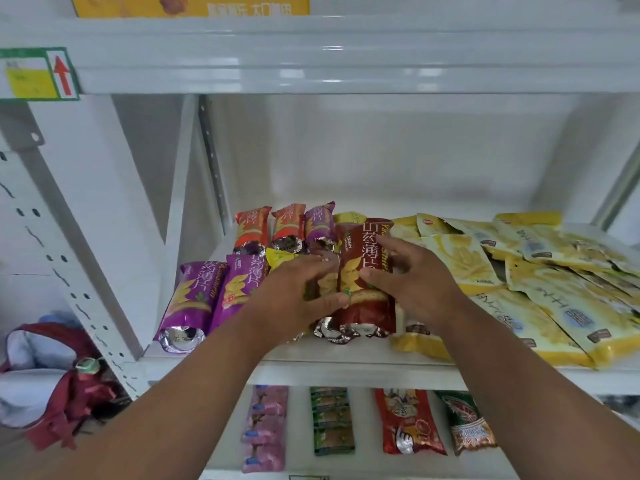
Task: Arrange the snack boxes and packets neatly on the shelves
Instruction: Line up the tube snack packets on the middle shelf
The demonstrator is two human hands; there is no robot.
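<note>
- Brown snack packet (pixel 367 271) sits on the middle shelf (pixel 346 362), between the purple packets (pixel 207 292) and the yellow pile (pixel 540 289).
- Both hands on it: left hand (pixel 298 292) and right hand (pixel 412 282), fingers curled round its 2 sides.
- Slick foil, crowded row, so squeezing it in could knock its neighbours crooked, I think.

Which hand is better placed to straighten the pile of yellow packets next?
Probably the right hand: it sits beside the yellow packets, though it grips the brown packet. The left hand is on the far side of that packet.
</note>
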